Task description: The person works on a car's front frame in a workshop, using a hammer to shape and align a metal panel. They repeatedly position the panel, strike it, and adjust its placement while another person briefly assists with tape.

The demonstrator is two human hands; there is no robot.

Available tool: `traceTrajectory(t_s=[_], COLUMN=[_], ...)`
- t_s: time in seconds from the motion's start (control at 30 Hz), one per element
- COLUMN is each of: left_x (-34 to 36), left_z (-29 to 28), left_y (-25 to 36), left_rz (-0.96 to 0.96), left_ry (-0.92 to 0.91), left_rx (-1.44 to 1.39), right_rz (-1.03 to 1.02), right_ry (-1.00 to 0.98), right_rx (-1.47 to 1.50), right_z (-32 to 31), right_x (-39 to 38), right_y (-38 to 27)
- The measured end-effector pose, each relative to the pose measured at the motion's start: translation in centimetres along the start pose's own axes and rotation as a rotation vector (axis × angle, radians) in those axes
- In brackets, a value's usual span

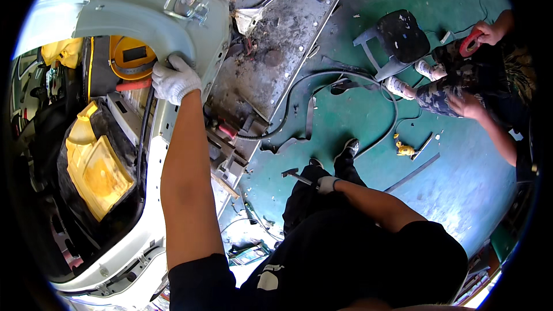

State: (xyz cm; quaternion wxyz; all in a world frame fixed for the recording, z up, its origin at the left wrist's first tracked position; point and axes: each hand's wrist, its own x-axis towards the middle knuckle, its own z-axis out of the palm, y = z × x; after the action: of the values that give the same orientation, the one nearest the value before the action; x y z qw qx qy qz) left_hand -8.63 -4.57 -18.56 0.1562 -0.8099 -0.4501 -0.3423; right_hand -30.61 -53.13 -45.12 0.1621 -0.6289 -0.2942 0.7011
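My left hand [176,79], in a white knit glove, is at the edge of an opening in a pale grey-green car body [190,34]. Its fingers are curled round the edge of the frame, and their tips are partly hidden. Close by that hand, inside the opening, lie a yellow round-rimmed object [118,60] and something orange-red [133,85]. My right hand [327,185], also gloved, is low by my legs, closed round the handle of a hammer [290,173]. The hammer's head points left, away from the car body.
Right of the car runs a dirty metal platform [282,40] with a red-handled tool [228,131]. A hose [396,116] loops over the green floor near a black-seated stool [403,34] and a yellow power tool [405,148]. A co-worker [461,75] at right holds a red ring-shaped roll [469,44].
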Motion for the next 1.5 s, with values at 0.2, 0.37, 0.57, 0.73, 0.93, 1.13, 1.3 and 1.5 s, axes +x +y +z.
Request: traceTrajectory(t_s=[0.2,0.37,0.57,0.73,0.93,1.13,1.3,1.5], left_x=[-0.1,-0.1,0.0,0.0,0.2,0.2,0.1,0.0], left_z=[-0.1,0.0,-0.3,-0.6,-0.7,-1.1,-1.1,-1.3], left_y=[-0.2,-0.3,0.1,-0.1,-1.5,-1.3,-0.8,-0.8], left_rz=[0.023,0.016,-0.003,0.065,0.097,0.142,0.103,0.043], left_ry=[0.003,-0.008,-0.055,-0.076,-0.149,-0.149,-0.165,-0.224], left_rx=[-0.008,-0.024,-0.027,0.000,-0.077,-0.084,-0.102,-0.126], right_rz=[-0.301,-0.308,-0.310,-0.304,-0.538,-0.641,-0.887,-1.044], right_ry=[-0.235,-0.367,-0.135,0.442,0.748,0.889,1.051,1.047], right_rx=[0.211,0.410,0.613,1.151,0.846,0.859,0.921,1.008], right_z=[-3.6,-8.3,-14.6,-19.4,-22.9,-26.5,-28.9,-33.4], right_x=[-4.2,-11.5,-15.0,-9.8,-7.6,-7.8,-7.0,-2.1], right_y=[-1.2,-5.0,-7.7,-11.1,-18.2,-23.2,-26.7,-32.1])
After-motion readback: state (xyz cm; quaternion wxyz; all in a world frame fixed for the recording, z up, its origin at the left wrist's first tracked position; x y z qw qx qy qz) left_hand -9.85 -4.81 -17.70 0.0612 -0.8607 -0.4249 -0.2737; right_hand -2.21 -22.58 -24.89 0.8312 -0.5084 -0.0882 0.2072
